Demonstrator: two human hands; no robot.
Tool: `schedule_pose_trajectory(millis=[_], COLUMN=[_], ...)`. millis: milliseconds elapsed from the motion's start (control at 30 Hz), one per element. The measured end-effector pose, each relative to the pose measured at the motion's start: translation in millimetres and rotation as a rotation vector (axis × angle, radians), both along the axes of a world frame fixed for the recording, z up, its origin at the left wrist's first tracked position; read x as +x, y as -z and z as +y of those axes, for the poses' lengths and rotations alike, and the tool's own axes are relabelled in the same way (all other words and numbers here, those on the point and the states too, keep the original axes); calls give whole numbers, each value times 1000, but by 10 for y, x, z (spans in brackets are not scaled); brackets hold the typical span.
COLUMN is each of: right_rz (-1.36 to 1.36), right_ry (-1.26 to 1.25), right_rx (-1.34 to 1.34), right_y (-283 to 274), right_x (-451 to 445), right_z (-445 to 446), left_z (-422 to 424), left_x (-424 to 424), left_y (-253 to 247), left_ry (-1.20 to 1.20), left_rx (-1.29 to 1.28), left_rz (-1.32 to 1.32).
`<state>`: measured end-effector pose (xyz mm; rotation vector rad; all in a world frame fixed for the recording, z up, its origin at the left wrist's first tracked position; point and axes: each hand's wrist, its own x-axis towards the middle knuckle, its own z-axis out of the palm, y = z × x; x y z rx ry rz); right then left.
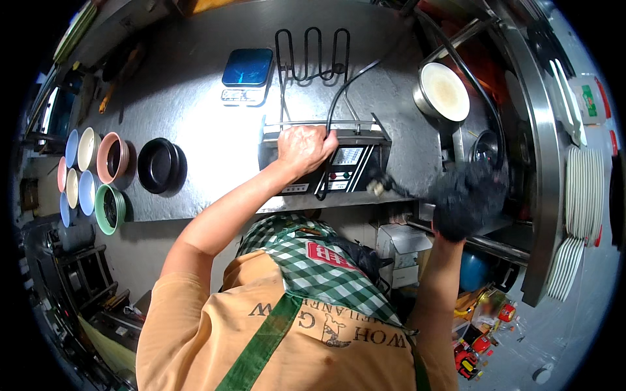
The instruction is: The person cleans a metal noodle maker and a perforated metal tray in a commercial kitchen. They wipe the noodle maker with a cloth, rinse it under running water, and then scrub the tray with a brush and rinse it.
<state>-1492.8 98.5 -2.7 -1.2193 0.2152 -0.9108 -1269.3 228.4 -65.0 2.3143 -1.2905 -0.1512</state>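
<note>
In the head view my bare left hand grips the top bar of a dark electric appliance's control box, with a black cable running up beside the thumb. A bent black heating element extends from the box over the steel worktop. To the right of the box, my right hand wears a black glove and is blurred. A dark cord with a pale, blurred end trails from it towards the box; the finger positions are unclear.
A kitchen scale sits behind the box. Stacked coloured bowls and black bowls stand at left. A round metal pot with a pale top is at right, near a steel rail and stacked white plates.
</note>
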Motion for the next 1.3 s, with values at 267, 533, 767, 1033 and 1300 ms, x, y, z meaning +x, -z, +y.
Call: schedule_pose_trajectory(millis=[267,533,767,1033,1300], right_rz=[77,401,539,969,759], right_ry=[346,285,-38,-435,-238], right_rx=[-567,-861,-180,-1522,-269], right_y=[-33,623,766,990,1756], right_x=[1488,1760,1650,1460,531], right_z=[-494,-1178,-1142,-1207,-1116], left_z=[131,309,340,295,283], left_x=[137,319,217,195,137], left_y=[-66,-216,-231,-532,-792], left_ry=[-34,-19,69,192,156], left_rx=[-27,-186,-190,-234,-284], left_rz=[-1,118,3,-94,-55])
